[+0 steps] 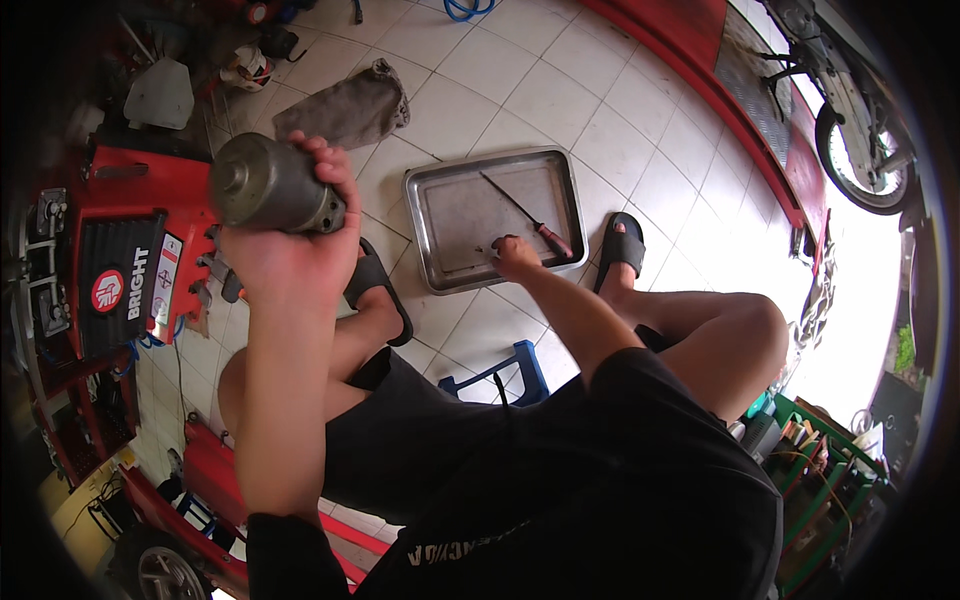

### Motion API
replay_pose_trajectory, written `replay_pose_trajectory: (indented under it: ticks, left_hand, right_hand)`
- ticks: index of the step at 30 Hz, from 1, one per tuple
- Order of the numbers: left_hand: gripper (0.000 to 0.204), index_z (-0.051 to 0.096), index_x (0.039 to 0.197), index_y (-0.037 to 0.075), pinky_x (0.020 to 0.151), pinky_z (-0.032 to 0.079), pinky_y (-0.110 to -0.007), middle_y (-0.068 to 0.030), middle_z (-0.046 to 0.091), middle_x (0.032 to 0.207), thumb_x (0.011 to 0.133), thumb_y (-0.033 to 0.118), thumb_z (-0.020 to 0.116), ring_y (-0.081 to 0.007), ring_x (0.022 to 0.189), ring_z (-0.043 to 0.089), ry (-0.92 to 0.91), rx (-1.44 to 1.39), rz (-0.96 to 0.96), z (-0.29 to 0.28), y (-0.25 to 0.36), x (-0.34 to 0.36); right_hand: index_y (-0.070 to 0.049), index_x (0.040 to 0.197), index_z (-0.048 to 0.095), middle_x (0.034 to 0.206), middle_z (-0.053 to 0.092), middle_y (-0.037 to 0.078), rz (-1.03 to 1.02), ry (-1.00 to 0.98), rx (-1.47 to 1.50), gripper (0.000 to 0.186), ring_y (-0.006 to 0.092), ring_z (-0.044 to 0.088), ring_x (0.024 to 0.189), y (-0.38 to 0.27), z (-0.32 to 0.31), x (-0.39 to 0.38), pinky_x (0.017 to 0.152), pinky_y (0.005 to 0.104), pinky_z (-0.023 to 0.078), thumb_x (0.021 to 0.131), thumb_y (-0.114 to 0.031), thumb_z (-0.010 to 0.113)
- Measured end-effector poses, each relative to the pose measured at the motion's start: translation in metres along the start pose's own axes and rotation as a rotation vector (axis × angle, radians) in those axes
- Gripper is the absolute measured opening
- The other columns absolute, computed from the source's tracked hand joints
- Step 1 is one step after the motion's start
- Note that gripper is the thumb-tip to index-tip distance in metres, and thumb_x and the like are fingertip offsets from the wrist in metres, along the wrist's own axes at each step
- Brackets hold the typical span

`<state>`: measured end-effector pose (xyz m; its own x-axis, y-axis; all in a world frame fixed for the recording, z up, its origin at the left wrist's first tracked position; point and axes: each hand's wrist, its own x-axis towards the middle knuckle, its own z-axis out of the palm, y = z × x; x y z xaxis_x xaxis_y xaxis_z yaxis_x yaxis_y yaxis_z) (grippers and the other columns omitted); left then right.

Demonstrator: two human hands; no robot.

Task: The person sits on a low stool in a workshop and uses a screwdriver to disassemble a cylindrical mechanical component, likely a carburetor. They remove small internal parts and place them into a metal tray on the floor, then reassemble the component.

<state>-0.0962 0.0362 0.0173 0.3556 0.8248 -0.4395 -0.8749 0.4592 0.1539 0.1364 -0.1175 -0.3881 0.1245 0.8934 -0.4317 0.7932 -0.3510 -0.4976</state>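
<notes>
Raised at the left is a grey metal cylinder (258, 185), which looks like a small electric motor with a round boss on its end. My left hand (300, 240) is closed around it, palm up and fingers curled behind. A shallow rectangular metal tray (415, 215) lies on the floor between my feet. Low over its near side, my right hand (517, 258) has its fingers drawn together by some small dark bits; what they hold, if anything, is too small to name. Beside this hand a screwdriver (548, 236) lies slantwise in the tray, its shaft pointing to the far side.
A grey cloth (350, 108) lies on the tiles beyond the tray. At the left stands red equipment (140, 225). A blue frame (520, 375) is between my legs. A red raised platform (690, 70) and a motorcycle wheel (860, 160) are at the right.
</notes>
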Motion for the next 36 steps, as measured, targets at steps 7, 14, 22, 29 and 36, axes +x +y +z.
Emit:
replay_pose_trajectory:
  ticks: [7,14,22,29,36]
  left_hand:
    - [0.047,0.054,0.116,-0.003,0.082,0.053,-0.031,-0.0136,0.055,0.107,0.089,0.033,0.067,-0.0233,0.098,0.055,-0.065,-0.021,-0.032,-0.011,0.018,-0.010]
    - [0.045,0.053,0.116,-0.003,0.082,0.053,-0.031,-0.0129,0.054,0.107,0.093,0.035,0.065,-0.0228,0.097,0.055,-0.143,-0.037,-0.051,0.000,0.023,0.003]
    - [0.050,0.053,0.127,-0.005,0.082,0.055,-0.030,-0.0152,0.056,0.114,0.092,0.030,0.060,-0.0236,0.100,0.057,-0.152,0.046,-0.004,-0.020,-0.007,0.022]
    - [0.050,0.055,0.129,-0.004,0.084,0.057,-0.033,-0.0163,0.062,0.116,0.092,0.030,0.052,-0.0256,0.104,0.062,-0.056,0.083,-0.090,-0.021,-0.063,0.033]
    - [0.043,0.061,0.118,-0.003,0.086,0.058,-0.035,-0.0148,0.065,0.108,0.091,0.031,0.056,-0.0257,0.098,0.063,-0.159,0.133,-0.141,-0.021,-0.078,0.031]
  right_hand:
    - [-0.009,0.104,0.072,0.109,0.069,0.017,0.333,0.142,0.098,0.032,0.0382,0.066,0.102,-0.054,0.044,0.005,0.088,0.0477,0.054,0.082,-0.032,0.074]
    - [-0.003,0.094,0.075,0.104,0.072,0.024,0.372,0.061,0.066,0.026,0.0412,0.070,0.099,-0.041,0.042,0.016,0.086,0.0486,0.056,0.085,-0.027,0.070]
    - [-0.012,0.084,0.076,0.088,0.073,0.016,-0.222,-0.028,0.174,0.014,0.0356,0.071,0.086,-0.059,-0.109,-0.013,0.080,0.0425,0.058,0.072,-0.016,0.069]
    - [0.005,0.102,0.072,0.088,0.076,0.011,-0.194,-0.114,0.951,0.023,0.0182,0.075,0.076,-0.143,-0.322,-0.111,0.073,0.0326,0.061,0.089,-0.014,0.074]
    - [0.008,0.112,0.067,0.097,0.075,0.013,-0.505,0.018,0.985,0.026,0.0164,0.072,0.089,-0.170,-0.365,-0.144,0.084,0.0304,0.058,0.093,-0.008,0.071]
